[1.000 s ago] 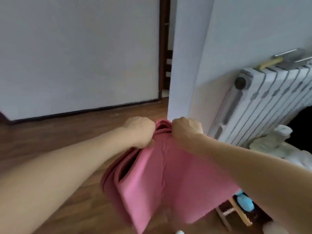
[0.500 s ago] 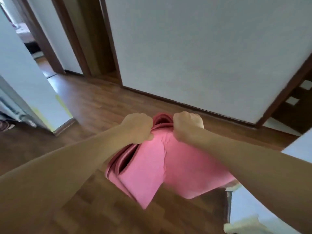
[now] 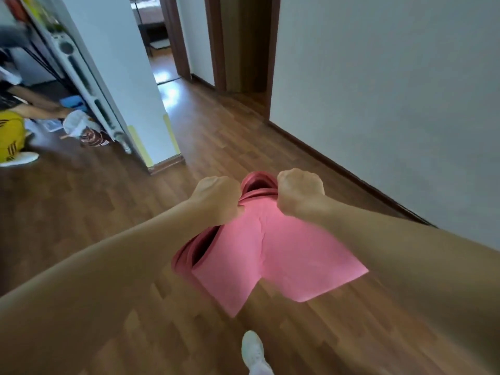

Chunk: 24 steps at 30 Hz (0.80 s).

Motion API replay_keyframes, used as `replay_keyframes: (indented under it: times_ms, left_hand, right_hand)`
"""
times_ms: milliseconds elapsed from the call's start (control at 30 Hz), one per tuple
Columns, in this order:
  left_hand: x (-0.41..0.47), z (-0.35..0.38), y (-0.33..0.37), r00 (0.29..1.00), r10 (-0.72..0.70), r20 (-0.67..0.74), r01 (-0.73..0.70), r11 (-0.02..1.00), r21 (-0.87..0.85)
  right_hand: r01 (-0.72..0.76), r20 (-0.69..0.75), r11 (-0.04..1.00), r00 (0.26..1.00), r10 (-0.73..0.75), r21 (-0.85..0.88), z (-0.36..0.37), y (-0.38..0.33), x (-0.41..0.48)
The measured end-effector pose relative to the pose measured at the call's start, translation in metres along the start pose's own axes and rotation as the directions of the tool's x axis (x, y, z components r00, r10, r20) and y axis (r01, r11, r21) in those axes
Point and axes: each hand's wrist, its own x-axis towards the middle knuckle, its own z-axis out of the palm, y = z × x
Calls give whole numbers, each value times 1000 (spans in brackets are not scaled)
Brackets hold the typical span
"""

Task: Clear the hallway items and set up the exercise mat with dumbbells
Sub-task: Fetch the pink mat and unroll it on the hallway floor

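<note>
Above the wooden floor of a hallway, both arms reach forward with the hands side by side and near each other, well out from the body; the left hand is curled into a fist on the upper left edge of a pink exercise mat; the right hand is likewise clenched on the upper right edge, knuckles up; between the two fists the top of the mat bunches into a rounded, open fold. From this grip the mat hangs down below and toward the body, folded into several layers; the layers show as a dark gap along its left side; its lower corners dangle free above the floor, and whether they touch the boards cannot be told. A white shoe shows at the bottom edge, below the hanging mat. To the right runs a plain white wall with a dark skirting board; ahead, dark wooden door frames open onto further rooms. At the far left, beside a white partition wall, lie blurred items on the floor, among them something yellow and a white radiator leaning along the wall.
</note>
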Motion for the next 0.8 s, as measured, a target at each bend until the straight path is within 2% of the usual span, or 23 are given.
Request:
replay_keyframes:
  times_ms: [133,267,467,800]
  left_hand:
    - [47,8,-39,997,-83,6,84,996,-37]
    - [95,3,-73,993,-117,-5,117,992,38]
    - [163,-3,-124,973,-227,-28,228,972,59]
    - [285,41,-213,915,-385,-118,402,890,213]
  right_hand:
    - [79,37,997,996,-78,-19,6,-12,74]
    - [134,41,991,990,-133,-12,2,-20,140]
    - [270,10,963,963,-270,14,-6,-32,242]
    - [520,-51,854,853,-520,-12,33,-65,431]
